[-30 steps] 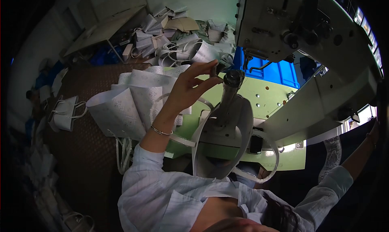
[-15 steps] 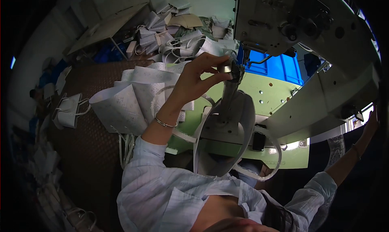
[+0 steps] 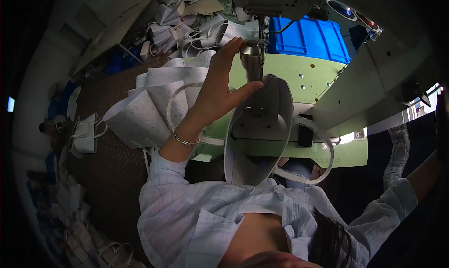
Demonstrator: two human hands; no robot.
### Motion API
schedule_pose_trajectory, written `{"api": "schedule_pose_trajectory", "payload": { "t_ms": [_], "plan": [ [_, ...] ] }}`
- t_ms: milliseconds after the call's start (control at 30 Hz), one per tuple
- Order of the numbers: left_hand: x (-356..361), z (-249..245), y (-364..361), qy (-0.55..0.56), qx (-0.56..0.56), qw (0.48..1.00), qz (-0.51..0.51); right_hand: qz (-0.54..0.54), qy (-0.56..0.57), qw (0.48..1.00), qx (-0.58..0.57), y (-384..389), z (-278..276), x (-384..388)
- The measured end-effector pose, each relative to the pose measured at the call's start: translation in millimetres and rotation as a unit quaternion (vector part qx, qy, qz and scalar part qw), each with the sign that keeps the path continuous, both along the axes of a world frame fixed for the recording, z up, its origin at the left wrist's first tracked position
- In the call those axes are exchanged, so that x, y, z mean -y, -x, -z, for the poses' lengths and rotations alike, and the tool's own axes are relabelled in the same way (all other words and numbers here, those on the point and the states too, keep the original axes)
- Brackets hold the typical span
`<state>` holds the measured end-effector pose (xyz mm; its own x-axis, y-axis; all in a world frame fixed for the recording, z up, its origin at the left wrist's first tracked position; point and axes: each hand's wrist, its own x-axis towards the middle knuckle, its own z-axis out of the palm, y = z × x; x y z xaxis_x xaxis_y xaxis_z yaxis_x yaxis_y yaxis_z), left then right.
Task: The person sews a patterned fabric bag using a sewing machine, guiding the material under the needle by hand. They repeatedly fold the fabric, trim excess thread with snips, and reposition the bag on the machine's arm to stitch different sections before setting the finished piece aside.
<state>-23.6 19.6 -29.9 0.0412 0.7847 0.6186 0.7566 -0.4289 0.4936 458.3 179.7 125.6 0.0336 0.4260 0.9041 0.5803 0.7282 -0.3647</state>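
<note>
My left hand (image 3: 216,92) is raised beside the metal post (image 3: 252,64) of a sewing machine. Its thumb and fingers are spread apart, fingertips right at the top of the post and thumb lower down near its side. Around the foot of the post stands a grey-white bag (image 3: 250,167), mouth up, with white loop handles (image 3: 330,151) out to both sides. The machine's head (image 3: 276,5) hangs above the post. My right forearm (image 3: 424,174) reaches toward the right edge, where the hand is lost in the dark.
Several patterned white bags (image 3: 135,118) lie left of the pale green machine table (image 3: 229,151). A blue crate (image 3: 306,39) stands behind it. More bags are heaped at the back (image 3: 168,29), and one lies on the brown floor (image 3: 85,133). The machine's arm (image 3: 355,95) slants along the right.
My left hand has gone from a pinch at the top of the post to spread fingers, moving slightly left of it. My right hand has passed out of sight at the right.
</note>
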Motion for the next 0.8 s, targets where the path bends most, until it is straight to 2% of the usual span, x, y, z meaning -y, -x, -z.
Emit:
{"api": "schedule_pose_trajectory", "payload": {
  "t_ms": [33, 100, 133, 167, 200, 233, 300, 433, 500, 567, 633, 700, 733, 800],
  "plan": [
    [13, 2, -3, 0.015, 0.004, 1.000, 0.002, 0.001, -0.010, 1.000, -0.001, 3, 1, 4],
    [49, -8, -18, -0.052, -0.096, 0.993, -0.038, 0.004, -0.034, 0.999, -0.003, 12, 2, 13],
    [68, -12, -25, -0.023, -0.102, 0.994, 0.019, 0.006, -0.052, 0.999, -0.004, 18, 3, 19],
    [86, -15, -27, 0.083, -0.167, 0.975, 0.117, 0.010, -0.077, 0.997, -0.006, 24, 3, 27],
    [101, -16, -27, 0.184, -0.229, 0.932, 0.212, 0.016, -0.107, 0.994, -0.011, 31, 3, 36],
    [113, -11, -22, 0.183, -0.229, 0.932, 0.212, 0.021, -0.137, 0.990, -0.016, 39, 5, 44],
    [130, 12, -14, 0.321, -0.319, 0.826, 0.336, 0.032, -0.205, 0.978, -0.026, 55, 10, 62],
    [144, 61, -15, 0.276, -0.392, 0.835, 0.271, 0.000, -0.286, 0.958, -0.038, 109, 40, 88],
    [143, 91, -12, 0.177, -0.350, 0.881, 0.266, -0.095, -0.214, 0.972, 0.001, 148, 71, 99],
    [133, 84, -6, 0.162, -0.331, 0.894, 0.253, -0.210, -0.081, 0.973, 0.060, 199, 99, 104],
    [125, 76, -2, 0.152, -0.303, 0.909, 0.243, -0.273, 0.075, 0.955, 0.083, 235, 109, 100],
    [114, 57, 1, 0.135, -0.262, 0.923, 0.247, -0.335, 0.209, 0.919, 0.017, 261, 126, 88],
    [111, 53, 2, 0.132, -0.263, 0.924, 0.245, -0.336, 0.205, 0.919, 0.018, 270, 131, 85],
    [104, 49, 0, 0.126, -0.211, 0.937, 0.246, -0.366, 0.312, 0.876, -0.022, 284, 136, 80]
  ]
}}
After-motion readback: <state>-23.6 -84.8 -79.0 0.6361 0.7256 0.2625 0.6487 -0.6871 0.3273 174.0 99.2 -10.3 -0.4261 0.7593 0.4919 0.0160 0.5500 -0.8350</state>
